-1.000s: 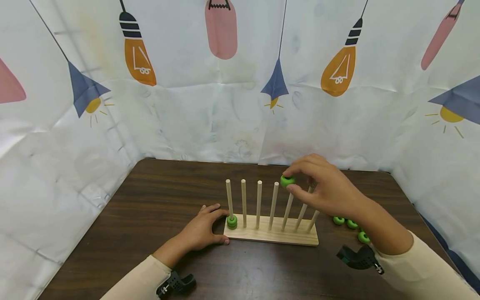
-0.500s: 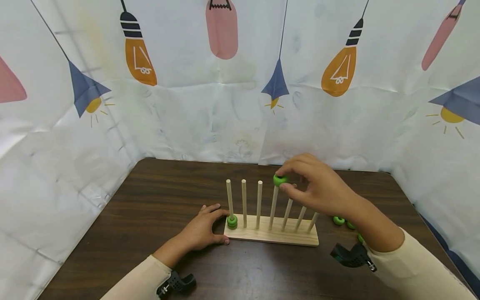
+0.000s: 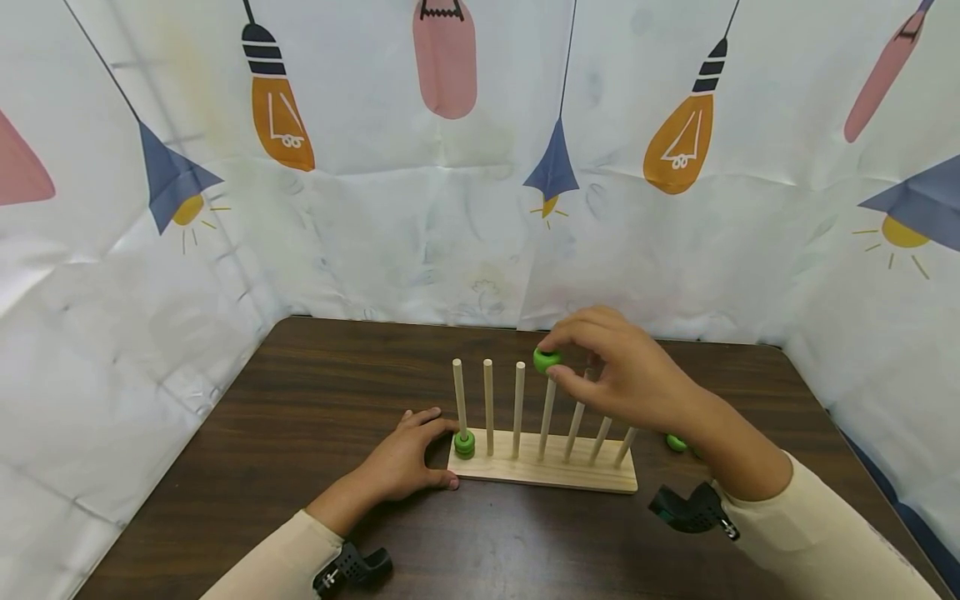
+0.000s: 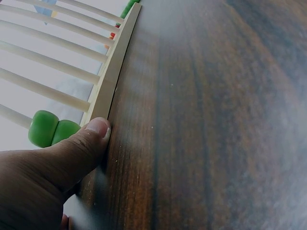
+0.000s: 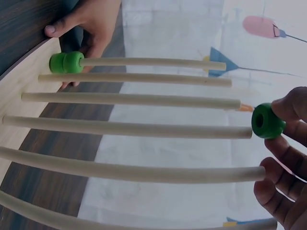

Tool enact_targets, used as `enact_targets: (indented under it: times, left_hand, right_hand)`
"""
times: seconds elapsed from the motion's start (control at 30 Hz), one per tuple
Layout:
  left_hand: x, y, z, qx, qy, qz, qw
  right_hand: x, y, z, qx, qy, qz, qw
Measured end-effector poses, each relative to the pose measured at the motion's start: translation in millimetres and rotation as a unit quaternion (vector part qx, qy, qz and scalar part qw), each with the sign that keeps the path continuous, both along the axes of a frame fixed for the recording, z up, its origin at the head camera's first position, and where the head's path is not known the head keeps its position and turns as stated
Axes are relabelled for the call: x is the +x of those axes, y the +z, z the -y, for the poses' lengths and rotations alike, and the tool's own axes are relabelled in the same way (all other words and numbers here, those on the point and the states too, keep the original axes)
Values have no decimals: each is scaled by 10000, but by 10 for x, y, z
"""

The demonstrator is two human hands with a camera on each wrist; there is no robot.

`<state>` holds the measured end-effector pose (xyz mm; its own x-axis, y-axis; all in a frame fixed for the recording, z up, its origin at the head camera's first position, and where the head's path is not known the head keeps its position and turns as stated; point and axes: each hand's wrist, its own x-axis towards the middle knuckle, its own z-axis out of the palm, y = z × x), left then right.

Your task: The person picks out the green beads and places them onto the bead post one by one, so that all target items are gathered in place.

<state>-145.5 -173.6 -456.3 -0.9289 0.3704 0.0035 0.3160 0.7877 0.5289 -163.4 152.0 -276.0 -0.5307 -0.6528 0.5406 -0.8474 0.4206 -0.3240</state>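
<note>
A green bead (image 3: pixel 546 361) is pinched between the thumb and index finger of my right hand (image 3: pixel 633 375), above the fourth peg from the left. In the right wrist view the bead's hole (image 5: pixel 260 120) faces the pegs, near a peg tip. My left hand (image 3: pixel 405 462) grips the left end of the pale wooden peg stand (image 3: pixel 551 472); its thumb (image 4: pixel 98 128) presses the front edge of the base. Two green beads (image 3: pixel 464 445) sit stacked at the bottom of the leftmost peg. The other pegs that show carry no beads.
Loose green beads lie right of the stand, one bead (image 3: pixel 677 443) showing beside my right forearm. Beyond the base in the left wrist view are small red beads (image 4: pixel 112 35). A dark wooden table (image 3: pixel 337 367) bears everything, with printed cloth (image 3: pixel 360 233) behind.
My right hand has moved left with the green bead, from above the fifth peg to around the fourth. Its forearm now covers more of the loose beads. The left hand stays put.
</note>
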Motion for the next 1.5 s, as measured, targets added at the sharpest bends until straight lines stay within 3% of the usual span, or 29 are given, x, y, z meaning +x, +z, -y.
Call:
enact_targets:
  times: [0.5, 0.8, 1.5]
  left_hand:
    - [-4, -5, 6, 13, 18, 37, 10000]
    - [-9, -7, 5, 29, 53, 59, 10000]
    - [-7, -2, 14, 58, 40, 141, 9999]
  right_hand:
    - [-26, 5, 144, -45, 234, -115, 9996]
    - [-17, 20, 227, -23, 201, 90, 9998]
    - [-62, 34, 424, 132, 118, 115, 9998]
